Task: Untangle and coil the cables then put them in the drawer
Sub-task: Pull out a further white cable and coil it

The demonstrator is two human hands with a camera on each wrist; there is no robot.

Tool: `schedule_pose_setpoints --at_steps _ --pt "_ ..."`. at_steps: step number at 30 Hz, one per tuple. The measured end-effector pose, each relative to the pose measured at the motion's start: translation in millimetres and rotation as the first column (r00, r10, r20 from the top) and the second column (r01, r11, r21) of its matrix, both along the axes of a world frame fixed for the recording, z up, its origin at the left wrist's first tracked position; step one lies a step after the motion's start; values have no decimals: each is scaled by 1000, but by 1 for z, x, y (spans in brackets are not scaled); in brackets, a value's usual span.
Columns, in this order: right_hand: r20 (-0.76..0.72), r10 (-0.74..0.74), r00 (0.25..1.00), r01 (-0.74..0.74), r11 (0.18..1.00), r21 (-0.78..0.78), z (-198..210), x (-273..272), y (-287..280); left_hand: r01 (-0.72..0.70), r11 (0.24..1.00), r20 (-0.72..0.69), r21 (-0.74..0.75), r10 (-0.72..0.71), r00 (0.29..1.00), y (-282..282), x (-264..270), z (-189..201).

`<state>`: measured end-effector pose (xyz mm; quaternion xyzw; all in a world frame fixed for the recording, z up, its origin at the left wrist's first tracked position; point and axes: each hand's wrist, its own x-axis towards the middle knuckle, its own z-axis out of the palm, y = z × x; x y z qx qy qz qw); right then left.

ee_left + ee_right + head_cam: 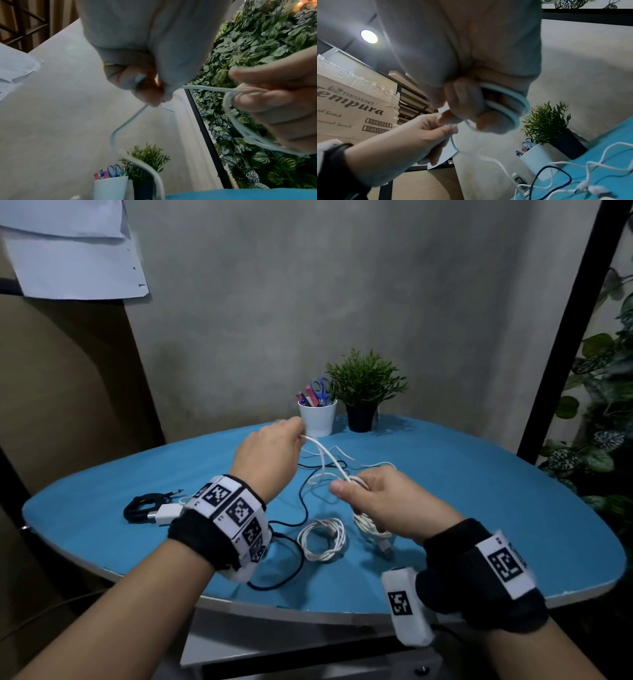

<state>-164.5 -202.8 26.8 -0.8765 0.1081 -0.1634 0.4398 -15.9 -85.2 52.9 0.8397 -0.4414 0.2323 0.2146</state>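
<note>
Above the blue table (479,508) my right hand (370,501) grips several loops of a white cable (330,457), and the loops (513,106) wrap round its fingers. My left hand (274,450) pinches the same cable's free strand farther back, so the strand (205,88) runs taut between the two hands. A coiled white cable (322,539) lies on the table under my hands. A dark blue cable (301,501) snakes loose across the middle. A coiled black cable (140,506) with a white plug (168,513) lies at the left. No drawer is in view.
A white cup (318,417) with scissors and pens and a small potted plant (364,392) stand at the table's far edge. A black frame (565,330) and a wall of leaves rise at the right. A cardboard box (351,108) stands to the left.
</note>
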Motion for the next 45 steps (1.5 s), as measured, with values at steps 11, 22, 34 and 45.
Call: schedule_pose_setpoints --at_steps 11,22,34,45 --pt "491 -249 835 -380 385 841 34 -10 -14 232 954 -454 188 -125 882 -5 -6 -29" --pt "443 -414 795 233 883 408 9 10 -13 425 902 -349 72 -376 858 -3 -34 -35" --pt "104 -125 987 127 992 -16 -3 10 0 337 942 85 12 -336 938 -7 -12 -2" --pt "439 -56 897 -299 656 693 25 -2 10 161 983 -52 82 -157 986 -6 -14 -17"
